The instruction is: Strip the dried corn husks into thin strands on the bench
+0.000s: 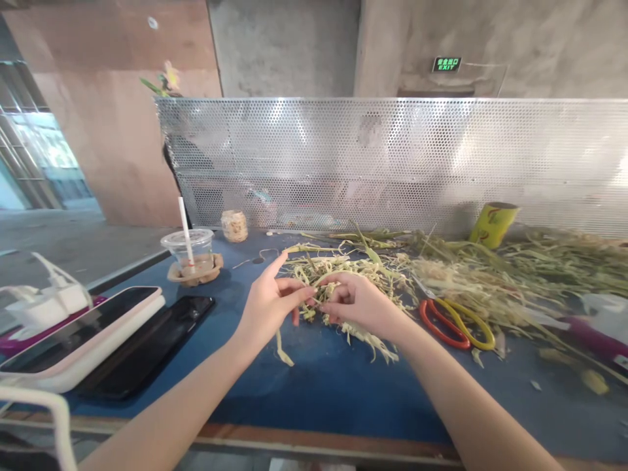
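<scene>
My left hand [267, 297] and my right hand [360, 301] meet over the middle of the blue table. Thumb and index finger of the left are pinched together, with its index finger raised partly away. The right hand's fingers are curled in a pinch close by. Between the fingertips there seems to be a thin pale strip of dried plant, mostly hidden by the fingers. Beneath and behind both hands lies a tangled heap of pale green dried plant strips [377, 271]. One loose strip [283, 350] lies below the left hand.
Red-and-yellow-handled scissors [456, 324] lie right of my right hand, beside more dried stalks [549, 268]. A yellow-green can [494, 224] stands behind. Leftward are a plastic cup [189, 247] with a straw, a twine roll [234, 226] and a black phone [147, 347]. A perforated metal screen [314, 157] edges the back.
</scene>
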